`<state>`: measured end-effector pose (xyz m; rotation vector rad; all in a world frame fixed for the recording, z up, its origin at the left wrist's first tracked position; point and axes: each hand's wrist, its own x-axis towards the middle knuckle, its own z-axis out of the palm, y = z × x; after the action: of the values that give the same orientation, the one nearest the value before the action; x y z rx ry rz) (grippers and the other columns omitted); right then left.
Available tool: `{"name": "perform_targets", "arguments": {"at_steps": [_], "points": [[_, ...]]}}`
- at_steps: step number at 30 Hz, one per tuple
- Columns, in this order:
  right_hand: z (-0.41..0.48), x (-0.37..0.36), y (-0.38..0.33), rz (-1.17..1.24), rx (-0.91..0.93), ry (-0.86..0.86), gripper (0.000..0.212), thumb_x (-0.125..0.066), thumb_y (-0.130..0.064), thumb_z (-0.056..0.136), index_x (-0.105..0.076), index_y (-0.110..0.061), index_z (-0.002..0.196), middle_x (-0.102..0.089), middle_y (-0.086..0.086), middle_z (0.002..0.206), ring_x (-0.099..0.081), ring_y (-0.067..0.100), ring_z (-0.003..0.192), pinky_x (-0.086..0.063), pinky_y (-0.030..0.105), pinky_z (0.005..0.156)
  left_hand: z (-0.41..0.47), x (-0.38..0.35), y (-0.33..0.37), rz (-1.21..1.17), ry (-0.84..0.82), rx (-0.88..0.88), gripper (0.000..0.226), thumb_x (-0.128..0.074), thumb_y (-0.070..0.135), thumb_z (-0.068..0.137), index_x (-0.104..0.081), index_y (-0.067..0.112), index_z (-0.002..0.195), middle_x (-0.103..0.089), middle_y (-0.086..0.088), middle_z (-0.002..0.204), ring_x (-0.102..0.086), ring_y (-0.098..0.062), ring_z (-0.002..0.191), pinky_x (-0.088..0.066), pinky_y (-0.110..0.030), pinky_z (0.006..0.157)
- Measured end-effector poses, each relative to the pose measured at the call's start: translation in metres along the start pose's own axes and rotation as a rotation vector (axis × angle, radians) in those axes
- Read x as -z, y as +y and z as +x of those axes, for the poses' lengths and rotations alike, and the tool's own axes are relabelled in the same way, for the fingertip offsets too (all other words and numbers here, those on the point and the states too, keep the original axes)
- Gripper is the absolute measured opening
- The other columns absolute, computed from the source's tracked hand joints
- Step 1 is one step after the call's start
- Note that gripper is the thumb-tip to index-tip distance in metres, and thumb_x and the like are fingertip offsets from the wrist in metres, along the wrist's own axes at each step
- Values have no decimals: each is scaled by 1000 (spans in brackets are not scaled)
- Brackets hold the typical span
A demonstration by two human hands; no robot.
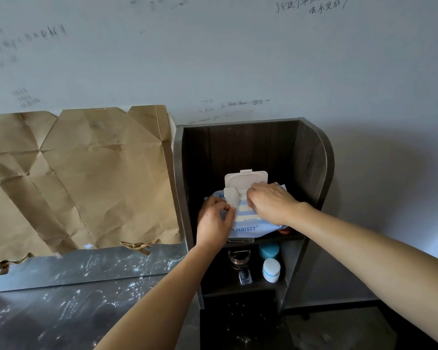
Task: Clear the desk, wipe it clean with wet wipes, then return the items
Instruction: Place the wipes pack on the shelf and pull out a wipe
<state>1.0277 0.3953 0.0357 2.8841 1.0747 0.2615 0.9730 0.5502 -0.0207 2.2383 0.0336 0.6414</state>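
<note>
A blue-and-white wet wipes pack (pixel 250 229) lies on the upper shelf of a dark wooden shelf unit (pixel 311 157). Its cream lid (pixel 245 179) stands flipped up and a seal flap (pixel 230 198) is peeled back. My left hand (pixel 214 222) grips the pack's left side, thumb at the opening. My right hand (pixel 271 202) lies over the opening with its fingers curled at the wipes; the fingertips are hidden. The desk top (pixel 61 311) at lower left is dark and glossy with white smears.
Crumpled brown paper (pixel 81 178) covers the wall behind the desk, with paper bows along its lower edge. The lower shelf holds a small glass bottle (pixel 245 276), a white jar (pixel 271 270), a teal jar (pixel 269 250) and a dark jar (pixel 239 258). The wall carries handwriting.
</note>
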Motion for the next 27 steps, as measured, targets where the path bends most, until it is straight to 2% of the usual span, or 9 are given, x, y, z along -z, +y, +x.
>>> {"name": "perform_targets", "arguments": {"at_steps": [5,8,11,13,15,18,21,23,27], "points": [[-4,6,8,228,-47,-30,15,-55,-24,91,-66,-16,96,-55,1,98,-55,20,91,-46,37,74,2,2,1,-2,-29,22,17,-63,22,88,-68,7,85,-55,2,102,-50,-8,93,-35,-18,77],[-4,8,7,194,-24,-18,13,-60,-26,88,-71,-19,88,-53,-6,90,-55,16,86,-42,31,69,6,5,3,-26,-60,50,16,-64,21,86,-69,7,83,-57,0,101,-53,-12,92,-36,-19,77],[-1,6,2,104,-27,-22,15,-51,-21,92,-62,-17,82,-49,-3,87,-49,17,79,-37,33,68,9,9,7,-92,-81,89,13,-64,18,86,-68,6,79,-57,-3,98,-53,-12,88,-32,-13,68],[0,5,0,40,-27,-49,16,-45,-19,94,-54,-13,82,-47,1,85,-48,21,78,-39,38,69,10,10,9,-120,-88,98,12,-64,16,85,-67,8,76,-58,-3,97,-52,-11,86,-31,-9,64],[2,6,1,48,-43,-68,19,-41,-19,94,-50,-10,80,-48,3,83,-51,23,77,-43,41,70,10,11,9,-130,-90,107,14,-65,15,85,-65,8,73,-58,-3,94,-51,-11,84,-31,-11,65],[4,12,6,213,-129,-53,23,-39,-20,95,-54,-7,84,-57,8,86,-55,24,75,-47,45,70,11,12,9,-149,-77,127,15,-64,14,84,-65,5,72,-58,-5,91,-50,-10,78,-31,-8,62],[2,18,11,339,-157,-6,18,-46,-23,94,-62,-15,97,-65,-1,97,-60,18,84,-51,38,73,11,12,8,-175,-63,132,15,-65,13,84,-65,5,72,-57,-4,89,-51,-11,78,-34,-5,63],[0,19,8,306,-115,-44,18,-57,-28,90,-67,-19,102,-66,-6,99,-60,15,89,-51,34,75,10,11,8,-186,-57,127,14,-65,13,83,-65,5,71,-57,-4,89,-52,-13,79,-33,-7,63],[0,15,-1,100,-22,-23,15,-58,-24,87,-73,-21,85,-65,-5,90,-59,17,84,-43,31,64,5,6,7,-154,-25,73,14,-66,11,83,-65,4,72,-57,-2,89,-54,-14,82,-37,-20,71]]}}
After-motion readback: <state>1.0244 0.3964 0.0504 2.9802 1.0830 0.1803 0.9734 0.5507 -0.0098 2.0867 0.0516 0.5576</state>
